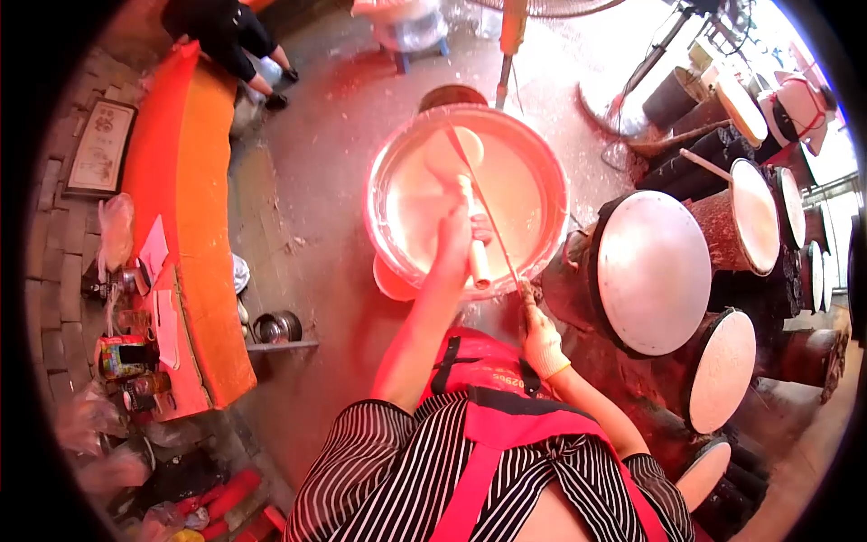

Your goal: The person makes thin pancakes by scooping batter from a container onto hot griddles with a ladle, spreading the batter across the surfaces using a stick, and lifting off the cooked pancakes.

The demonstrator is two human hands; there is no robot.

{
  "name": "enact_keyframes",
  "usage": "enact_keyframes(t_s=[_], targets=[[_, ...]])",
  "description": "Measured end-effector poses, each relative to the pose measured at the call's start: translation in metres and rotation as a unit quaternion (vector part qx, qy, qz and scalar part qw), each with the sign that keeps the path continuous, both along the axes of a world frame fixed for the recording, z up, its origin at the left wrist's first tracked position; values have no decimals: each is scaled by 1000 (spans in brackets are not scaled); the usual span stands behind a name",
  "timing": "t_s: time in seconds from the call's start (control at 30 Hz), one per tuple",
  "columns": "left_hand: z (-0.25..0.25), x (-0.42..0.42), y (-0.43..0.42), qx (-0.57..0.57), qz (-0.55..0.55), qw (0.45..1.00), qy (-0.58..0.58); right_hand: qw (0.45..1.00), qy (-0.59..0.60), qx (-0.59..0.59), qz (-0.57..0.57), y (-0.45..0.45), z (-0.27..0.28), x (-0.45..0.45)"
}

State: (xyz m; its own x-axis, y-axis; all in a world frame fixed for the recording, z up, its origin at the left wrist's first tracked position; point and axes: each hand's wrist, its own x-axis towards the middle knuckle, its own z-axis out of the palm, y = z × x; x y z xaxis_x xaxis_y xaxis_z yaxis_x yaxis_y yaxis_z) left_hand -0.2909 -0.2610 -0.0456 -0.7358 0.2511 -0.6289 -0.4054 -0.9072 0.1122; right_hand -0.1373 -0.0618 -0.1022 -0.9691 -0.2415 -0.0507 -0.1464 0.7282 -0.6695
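Note:
A large round basin (377, 194) of pale batter-like liquid stands in front of me. Bare and closed, my left hand (463, 230) grips the pale handle (480, 264) of a ladle over the basin. The round ladle bowl (465, 149) is at the liquid, toward the far side. My right hand (542, 341), in a whitish glove, is closed on the near end of a long thin stick (492, 203). The stick slants across the basin, passing over the ladle. Dark matter shows at the gloved fingertips.
Several round pans with pale tops stand on dark cylinders at the right, the nearest a wide pan (655, 273). An orange-covered table (203, 244) with jars runs along the left. Beyond it is another person (221, 36). A fan (542, 7) stands at the top.

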Motion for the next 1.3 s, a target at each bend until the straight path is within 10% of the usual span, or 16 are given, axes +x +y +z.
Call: enact_keyframes(t_s=[0.43, 0.53, 0.63, 0.8, 0.87, 1.0, 1.07, 1.17, 1.3], targets=[[308, -2, -63, -532, -121, 761, 351, 902, 428, -59, -14, 24, 133, -107], [285, -34, -74, -565, -195, 750, 284, 924, 378, -40, -41, 21, 143, -113], [227, -87, -96, -294, -314, 896, 109, 979, 187, 58, -62, 17, 132, -102], [190, -63, -46, -161, -429, 889, 9, 938, 320, -73, -108, 70, 72, -28], [183, -61, -8, -221, -499, 835, 72, 937, 307, -93, -138, 101, 74, 1], [180, -23, 107, -599, -432, 521, 428, 960, 194, -147, -139, 161, 115, 33], [171, -17, 158, -662, -338, 313, 591, 940, 297, 42, -164, 188, 132, 32], [153, 7, 223, -679, -270, 185, 657, 925, 229, 141, -267, 216, 174, 51], [119, 43, 285, -615, -343, 323, 633, 925, 73, -44, -369, 274, 152, 102]])
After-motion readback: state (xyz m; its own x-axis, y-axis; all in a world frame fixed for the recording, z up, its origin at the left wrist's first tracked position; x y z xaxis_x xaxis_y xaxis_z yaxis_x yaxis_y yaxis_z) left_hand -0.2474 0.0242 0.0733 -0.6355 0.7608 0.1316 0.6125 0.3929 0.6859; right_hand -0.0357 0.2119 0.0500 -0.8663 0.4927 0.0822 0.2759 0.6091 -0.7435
